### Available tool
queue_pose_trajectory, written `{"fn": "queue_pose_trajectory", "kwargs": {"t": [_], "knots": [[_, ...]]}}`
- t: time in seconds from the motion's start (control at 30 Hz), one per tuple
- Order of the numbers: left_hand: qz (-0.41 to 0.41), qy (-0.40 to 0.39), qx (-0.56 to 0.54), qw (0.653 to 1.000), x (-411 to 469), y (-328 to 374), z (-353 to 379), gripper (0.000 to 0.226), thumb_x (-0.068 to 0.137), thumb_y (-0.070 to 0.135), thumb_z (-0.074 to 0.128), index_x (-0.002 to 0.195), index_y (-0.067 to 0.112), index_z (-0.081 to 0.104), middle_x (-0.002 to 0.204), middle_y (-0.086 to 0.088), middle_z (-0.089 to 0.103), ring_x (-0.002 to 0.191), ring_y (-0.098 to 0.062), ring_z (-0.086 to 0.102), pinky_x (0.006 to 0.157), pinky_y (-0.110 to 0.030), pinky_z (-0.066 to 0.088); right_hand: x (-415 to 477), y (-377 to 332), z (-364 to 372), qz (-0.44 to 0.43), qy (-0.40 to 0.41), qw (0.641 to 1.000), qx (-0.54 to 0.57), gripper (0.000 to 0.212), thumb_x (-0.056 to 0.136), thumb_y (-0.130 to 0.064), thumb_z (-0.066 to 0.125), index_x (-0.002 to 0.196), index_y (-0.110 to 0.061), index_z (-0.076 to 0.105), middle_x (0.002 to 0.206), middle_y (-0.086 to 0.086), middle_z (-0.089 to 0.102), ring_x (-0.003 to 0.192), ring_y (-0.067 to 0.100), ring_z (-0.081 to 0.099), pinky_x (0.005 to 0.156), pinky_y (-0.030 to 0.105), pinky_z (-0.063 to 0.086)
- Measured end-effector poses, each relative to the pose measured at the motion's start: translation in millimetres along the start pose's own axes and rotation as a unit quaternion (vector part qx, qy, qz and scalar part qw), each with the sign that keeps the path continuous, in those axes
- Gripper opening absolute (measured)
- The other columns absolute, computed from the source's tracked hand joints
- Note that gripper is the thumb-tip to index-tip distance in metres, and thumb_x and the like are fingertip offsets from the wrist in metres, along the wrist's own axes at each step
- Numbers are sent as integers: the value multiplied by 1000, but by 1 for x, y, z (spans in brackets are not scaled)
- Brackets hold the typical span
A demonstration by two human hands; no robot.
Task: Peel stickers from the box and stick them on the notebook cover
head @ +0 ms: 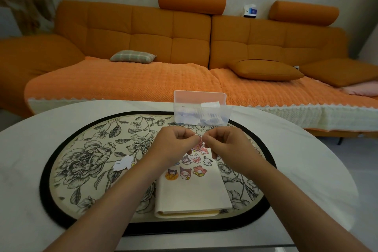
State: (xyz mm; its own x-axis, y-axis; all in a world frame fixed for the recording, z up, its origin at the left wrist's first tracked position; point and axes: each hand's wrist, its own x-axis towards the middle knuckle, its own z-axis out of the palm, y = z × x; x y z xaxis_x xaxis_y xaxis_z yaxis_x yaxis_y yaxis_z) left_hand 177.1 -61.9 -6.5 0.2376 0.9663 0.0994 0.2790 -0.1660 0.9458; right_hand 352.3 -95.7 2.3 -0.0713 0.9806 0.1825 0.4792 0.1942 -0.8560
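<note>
The cream, cloth-covered notebook (192, 190) lies closed on the oval floral mat (81, 159), and its far half already carries several cartoon stickers (188, 164). Just above it, the left hand (176, 143) and right hand (223, 141) both pinch one small sticker piece (201, 138), apparently parting it from its backing. White backing scraps (122, 163) lie to the left. The translucent plastic box (201, 108) beyond holds more, so the task looks partway done.

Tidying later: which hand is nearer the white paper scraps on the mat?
Left. The left hand is right of the white paper scraps; the right hand is farther right.
</note>
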Motion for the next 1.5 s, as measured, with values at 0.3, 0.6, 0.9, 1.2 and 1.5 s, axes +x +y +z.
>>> {"fn": "queue_pose_trajectory", "kwargs": {"t": [0.3,0.6,0.9,1.2,1.5], "knots": [[10,20,18,1000,-4,0,8,12,85,20,74,73,22,78,70,3,75,79,-29,73,78,-50,60,0,5,10,-70,59,958,-273,15,94,-34,56,83,-32,64,79,-14,62,67,6,55,59,26,46],[32,51,8,998,-6,0,10,14,87,20,71,75,23,78,68,6,74,66,-13,69,71,-38,58,2,7,17,-72,100,962,-243,19,98,-32,54,83,-32,66,76,-15,61,64,4,53,58,25,43],[204,201,238,928,-8,-11,13,17,81,38,76,89,32,62,83,17,60,75,-2,49,58,-20,40,5,10,21,-14,108,989,-97,25,98,-27,55,80,-23,73,52,-17,55,50,4,48,53,25,40],[69,116,61,989,-8,-8,15,5,86,37,73,85,34,77,75,16,74,73,1,69,71,-38,61,3,7,22,-51,147,970,-189,17,98,-33,58,93,-30,74,78,-18,64,66,2,58,62,30,53],[50,85,61,993,-1,-15,14,13,89,32,67,78,28,73,72,10,71,68,-7,66,64,-33,57,3,5,24,-55,143,968,-196,14,96,-30,61,87,-32,72,76,-21,62,65,1,58,60,25,49]]}}
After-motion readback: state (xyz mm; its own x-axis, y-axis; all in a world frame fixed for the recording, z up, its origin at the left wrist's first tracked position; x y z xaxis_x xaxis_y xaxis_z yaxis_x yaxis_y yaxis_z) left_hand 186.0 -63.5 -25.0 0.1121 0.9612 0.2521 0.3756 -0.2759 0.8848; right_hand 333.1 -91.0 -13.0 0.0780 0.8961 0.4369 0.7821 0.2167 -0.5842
